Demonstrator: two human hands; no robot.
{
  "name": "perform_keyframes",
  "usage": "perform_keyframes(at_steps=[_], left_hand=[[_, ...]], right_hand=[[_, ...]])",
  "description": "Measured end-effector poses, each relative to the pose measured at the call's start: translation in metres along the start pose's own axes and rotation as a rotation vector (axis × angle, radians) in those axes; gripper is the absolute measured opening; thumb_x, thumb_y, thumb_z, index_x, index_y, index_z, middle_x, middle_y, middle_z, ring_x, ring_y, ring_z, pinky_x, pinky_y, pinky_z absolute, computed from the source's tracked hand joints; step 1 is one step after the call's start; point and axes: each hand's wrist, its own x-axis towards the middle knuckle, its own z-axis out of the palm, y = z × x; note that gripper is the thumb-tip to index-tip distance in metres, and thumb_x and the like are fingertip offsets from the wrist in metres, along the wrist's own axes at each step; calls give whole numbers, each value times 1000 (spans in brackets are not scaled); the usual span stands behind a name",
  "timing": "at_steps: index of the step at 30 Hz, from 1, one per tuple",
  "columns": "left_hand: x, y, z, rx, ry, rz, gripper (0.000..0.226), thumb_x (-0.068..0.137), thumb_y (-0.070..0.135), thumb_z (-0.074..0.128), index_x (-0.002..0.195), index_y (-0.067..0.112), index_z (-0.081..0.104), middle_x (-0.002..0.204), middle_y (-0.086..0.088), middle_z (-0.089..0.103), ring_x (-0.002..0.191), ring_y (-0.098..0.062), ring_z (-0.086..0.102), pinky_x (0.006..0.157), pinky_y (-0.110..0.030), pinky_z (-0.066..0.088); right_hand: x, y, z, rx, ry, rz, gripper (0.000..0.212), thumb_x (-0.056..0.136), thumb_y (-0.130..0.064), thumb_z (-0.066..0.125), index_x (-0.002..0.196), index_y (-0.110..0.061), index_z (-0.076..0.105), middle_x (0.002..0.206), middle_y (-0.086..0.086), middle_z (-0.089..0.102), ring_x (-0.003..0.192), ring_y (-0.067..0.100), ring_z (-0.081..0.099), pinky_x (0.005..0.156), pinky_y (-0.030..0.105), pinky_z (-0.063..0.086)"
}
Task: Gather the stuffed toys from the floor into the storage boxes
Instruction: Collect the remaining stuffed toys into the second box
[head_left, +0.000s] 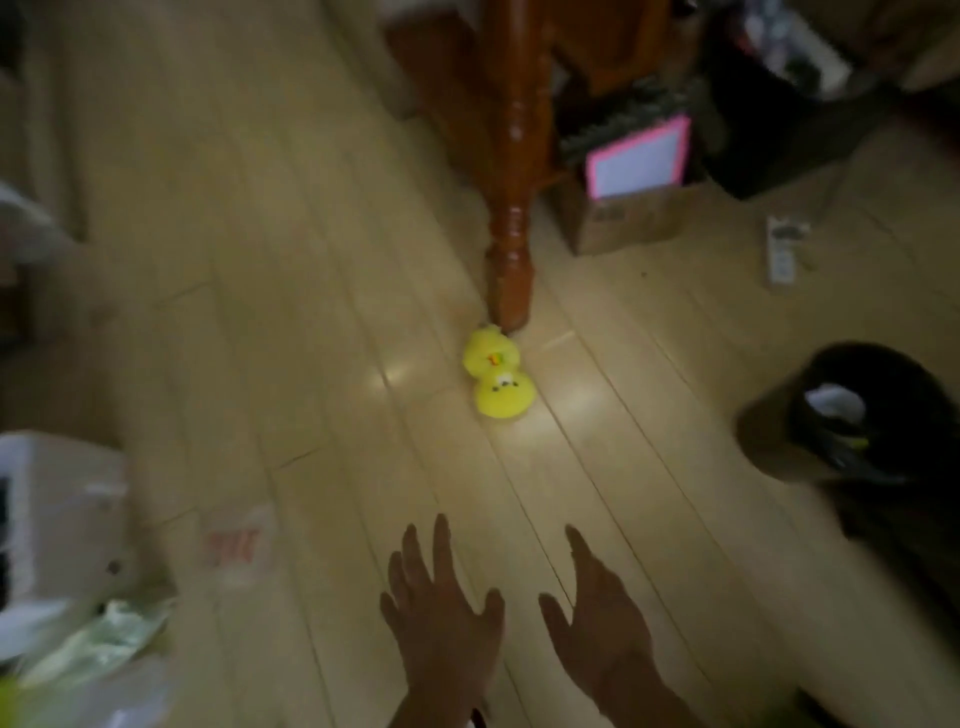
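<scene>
Yellow is what we are after: a small yellow plush toy (498, 376) lies on the pale plank floor (291, 322) at centre frame, its upper end touching the foot of the carved wooden table leg (511, 208) that drops from the top middle. We judge that leg to be the snag. A reach coming in from below could nudge the soft toy round behind the post or knock knuckles on the wood, and the whole picture is smeared with motion, so we may well misjudge the approach. Clutter adds risk too: a dark round bin (852, 415) sits at the right edge and a white box (57, 499) at lower left, both close to our path. We cannot tell from here which container is a storage box.

Now the hands, low in the frame. Our left hand (441, 618) and right hand (602, 623) are both spread flat, fingers straight and splayed, palms down. Neither holds or touches anything, and both are well short of the toy.
</scene>
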Motion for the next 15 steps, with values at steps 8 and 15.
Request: perform_keyframes(at_steps=[8,15], left_hand=[[109,40,-61,-251,-67,-58,81,87,53,55,153,33,12,162,2,5,148,-23,8,117,-41,19],[216,62,-42,-385,-301,-170,63,91,47,56,147,26,34,152,4,37,138,-17,36,113,-30,30]], right_hand=[[131,-99,-82,79,35,-26,75,91,-41,55,152,-26,13,146,8,43,129,27,46,103,38,42],[253,-106,-107,-48,-164,-11,64,93,-39,56,148,-19,30,145,9,45,131,22,45,107,29,36]])
